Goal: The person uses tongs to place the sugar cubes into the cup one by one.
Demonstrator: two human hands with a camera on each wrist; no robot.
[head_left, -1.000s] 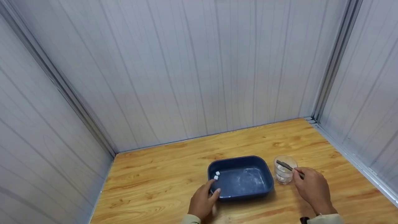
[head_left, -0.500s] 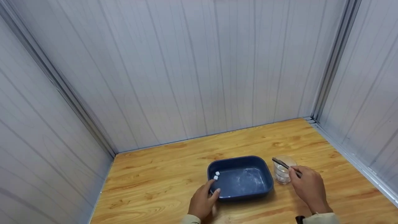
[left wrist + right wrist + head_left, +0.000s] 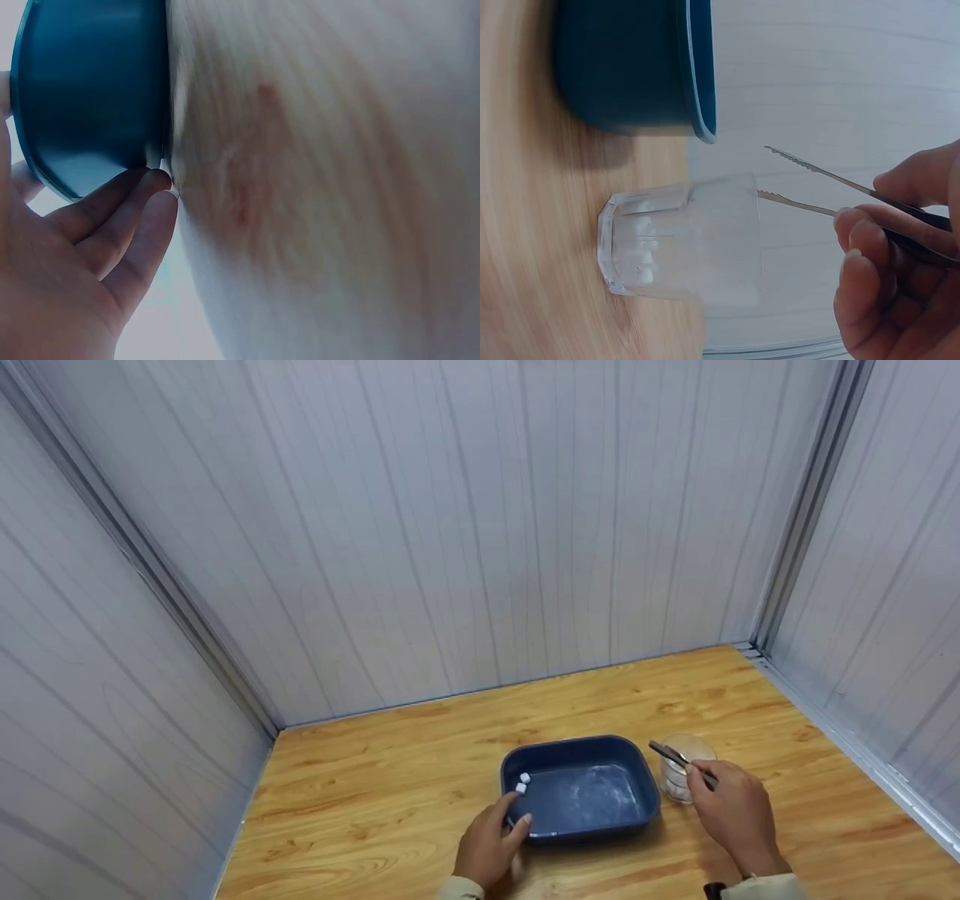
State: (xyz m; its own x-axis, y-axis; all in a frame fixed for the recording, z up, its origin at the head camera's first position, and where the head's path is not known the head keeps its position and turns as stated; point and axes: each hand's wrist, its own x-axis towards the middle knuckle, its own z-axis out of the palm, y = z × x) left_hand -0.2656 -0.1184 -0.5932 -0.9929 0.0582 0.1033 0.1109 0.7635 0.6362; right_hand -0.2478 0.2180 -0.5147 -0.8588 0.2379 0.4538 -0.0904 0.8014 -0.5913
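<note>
My left hand [image 3: 486, 844] grips the near left corner of a dark blue rectangular tub [image 3: 600, 834], thumb over the rim and other fingers against the outer wall [image 3: 97, 90]. Two small white cubes [image 3: 523, 784] lie inside, by the tub's left wall. In my right hand [image 3: 735, 814] I hold dark tweezers [image 3: 667, 752], pinched between thumb and fingers. In the right wrist view their serrated tips stand apart with nothing between them, near the mouth of a clear glass [image 3: 682, 240]. White pieces [image 3: 641, 247] sit in the bottom of the glass.
The wood-grain table [image 3: 360, 802] carries the tub, with the glass close to its right side. Pale panel walls [image 3: 480, 547] enclose the table at the back, left and right. A dark band [image 3: 714, 891] circles my right wrist.
My right hand and the tweezers have shifted left, from over the glass toward its left rim and the tub. My left hand, the tub and the two cubes have stayed put.
</note>
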